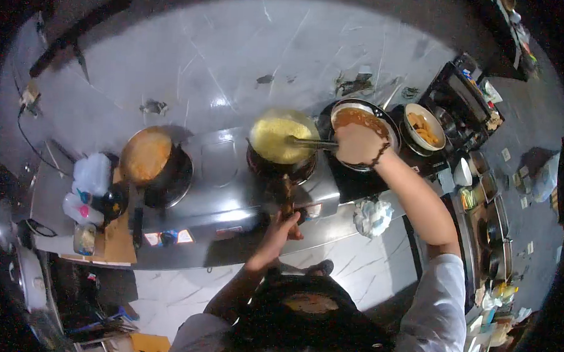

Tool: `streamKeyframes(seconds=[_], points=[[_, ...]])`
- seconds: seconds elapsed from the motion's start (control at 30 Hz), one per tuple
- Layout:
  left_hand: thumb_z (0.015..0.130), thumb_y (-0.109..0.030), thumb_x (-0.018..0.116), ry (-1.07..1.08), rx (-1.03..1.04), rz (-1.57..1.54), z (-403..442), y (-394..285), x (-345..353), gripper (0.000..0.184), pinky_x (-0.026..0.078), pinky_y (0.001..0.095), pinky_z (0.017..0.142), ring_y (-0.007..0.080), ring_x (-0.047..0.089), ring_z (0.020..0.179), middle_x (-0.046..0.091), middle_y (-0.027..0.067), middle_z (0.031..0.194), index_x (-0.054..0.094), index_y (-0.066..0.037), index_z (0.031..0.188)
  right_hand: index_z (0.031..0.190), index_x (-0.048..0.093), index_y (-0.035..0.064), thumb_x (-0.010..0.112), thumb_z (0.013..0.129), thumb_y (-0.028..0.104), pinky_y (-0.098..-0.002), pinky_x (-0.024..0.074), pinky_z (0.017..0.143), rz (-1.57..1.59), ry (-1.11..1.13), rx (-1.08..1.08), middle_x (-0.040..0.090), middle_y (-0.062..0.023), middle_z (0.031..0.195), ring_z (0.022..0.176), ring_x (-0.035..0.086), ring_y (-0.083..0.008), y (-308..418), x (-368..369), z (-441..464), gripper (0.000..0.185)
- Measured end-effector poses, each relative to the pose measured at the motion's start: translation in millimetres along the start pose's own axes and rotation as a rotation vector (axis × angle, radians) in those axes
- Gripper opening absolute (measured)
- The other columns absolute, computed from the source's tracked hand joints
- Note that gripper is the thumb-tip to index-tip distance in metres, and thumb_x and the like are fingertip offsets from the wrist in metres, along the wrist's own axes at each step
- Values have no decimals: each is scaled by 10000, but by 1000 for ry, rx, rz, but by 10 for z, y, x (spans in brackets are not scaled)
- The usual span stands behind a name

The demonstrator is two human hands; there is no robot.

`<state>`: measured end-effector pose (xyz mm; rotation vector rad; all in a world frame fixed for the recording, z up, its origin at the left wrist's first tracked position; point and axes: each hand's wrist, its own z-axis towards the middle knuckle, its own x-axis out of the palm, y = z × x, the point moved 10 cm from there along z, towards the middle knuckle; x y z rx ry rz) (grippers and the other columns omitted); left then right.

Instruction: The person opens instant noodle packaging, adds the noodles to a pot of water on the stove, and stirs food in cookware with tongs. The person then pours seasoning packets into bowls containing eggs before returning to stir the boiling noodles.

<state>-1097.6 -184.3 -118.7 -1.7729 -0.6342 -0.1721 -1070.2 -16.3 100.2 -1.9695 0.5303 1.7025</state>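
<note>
A pan (pixel 267 151) of bubbling yellow food sits over the middle burner. Its handle (pixel 286 192) points toward me, and my left hand (pixel 278 237) is closed around the handle's near end. My right hand (pixel 357 145), wearing a dark bead bracelet, grips a long dark cooking utensil (pixel 312 143). The utensil reaches left into the yellow food, and its far end is hidden there, so I cannot tell its exact kind. Behind my right hand, a dark pan (pixel 394 127) holds brown food or sauce, partly covered by the hand.
On the left burner stands a pan (pixel 147 156) of orange-brown food. A white bowl (pixel 425 127) of golden pieces is at the right. Plastic containers (pixel 92 173) and a dark bottle (pixel 113 201) crowd the counter's left end. A crumpled cloth (pixel 373 216) lies at the front edge.
</note>
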Motion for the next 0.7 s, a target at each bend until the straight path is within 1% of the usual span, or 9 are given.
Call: streamKeyframes(seconds=[0.13,0.2,0.23,0.3,0.37,0.43,0.53,0.63,0.7], points=[[892,-379,514,8,32,44,-13,-24,-17,398,494,318,623,137,551,625,514,25,671,417,-81,1138,773,636,-59,518,693,211,-433,500,719,109,18,40,613,-268,779,775,622,-382,-63,-41,-154,305],[890,-507,430,40,-8,-173,49,195,-73,485,485,342,669,153,560,673,528,46,698,438,-79,1117,753,635,-62,553,716,237,-429,501,717,119,-44,105,608,-268,747,758,622,-381,-142,-233,-406,312],[871,-609,326,122,-32,-220,67,347,-87,607,474,359,708,168,562,704,542,65,748,458,-76,1130,741,635,-59,572,725,251,-434,499,709,178,-103,145,605,-264,731,746,622,-380,-211,-288,-540,316],[872,-609,323,88,-94,-295,27,534,-166,607,471,361,712,173,558,711,544,65,772,467,-79,1131,807,651,-5,613,748,282,-453,491,680,323,-231,180,602,-242,707,708,615,-374,-307,-266,-825,296],[864,-616,329,21,-141,-333,-2,757,-214,617,461,358,692,182,533,700,531,61,787,454,-109,1192,1058,601,117,603,754,290,-450,491,628,367,-313,197,602,-211,708,674,607,-361,-384,302,-961,351],[858,-600,364,20,-175,-274,-82,972,-252,612,453,358,665,188,511,680,521,57,800,439,-129,1242,1124,574,93,598,760,287,-445,490,640,437,-284,184,605,-216,713,677,608,-367,-377,914,-1060,413],[889,-508,410,5,-373,-318,-171,1496,-341,473,469,377,725,192,545,751,552,84,817,484,-120,1149,1155,539,24,613,794,271,-424,482,730,760,-528,256,600,-252,896,799,606,-371,-630,1040,-1435,444],[880,-482,460,446,-504,-220,-139,2150,-387,463,496,379,723,246,588,753,583,144,849,500,-80,1105,1159,526,12,594,819,301,-399,467,799,905,-733,517,588,-228,1017,910,583,-383,-1317,976,-1895,452],[835,-461,557,422,-536,418,-37,2387,-450,499,519,410,717,310,623,785,601,178,899,462,-94,1161,1162,525,8,579,827,335,-402,457,817,868,-799,645,582,-235,1031,938,573,-384,-1771,983,-2236,471]])
